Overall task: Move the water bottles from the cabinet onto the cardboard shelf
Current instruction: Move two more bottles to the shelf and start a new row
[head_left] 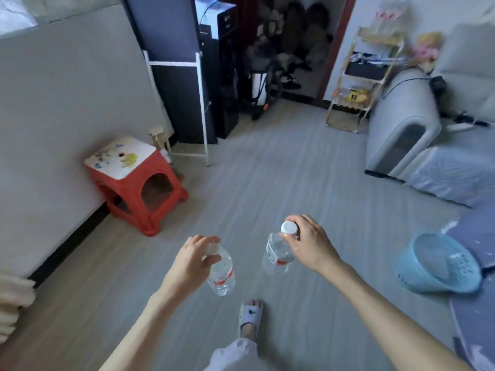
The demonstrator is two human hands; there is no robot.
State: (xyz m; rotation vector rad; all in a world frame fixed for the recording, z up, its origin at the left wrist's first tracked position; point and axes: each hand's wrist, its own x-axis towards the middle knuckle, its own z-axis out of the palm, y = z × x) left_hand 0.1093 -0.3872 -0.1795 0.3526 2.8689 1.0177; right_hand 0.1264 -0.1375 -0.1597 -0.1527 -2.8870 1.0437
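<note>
I hold one bottle (221, 274) by its neck in my left hand (191, 259) and another (277, 254) by its cap in my right hand (308, 243), both hanging well short of the shelf (359, 84) (across the floor), so placing remains.

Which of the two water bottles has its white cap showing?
The bottle in the right hand; its cap faces the camera. The left hand covers the other bottle's top.

Stool (135, 180) as anchor: shelf (359, 84) far right behind it, basket (439, 266) right and nearer, sofa (407, 124) between them.
</note>
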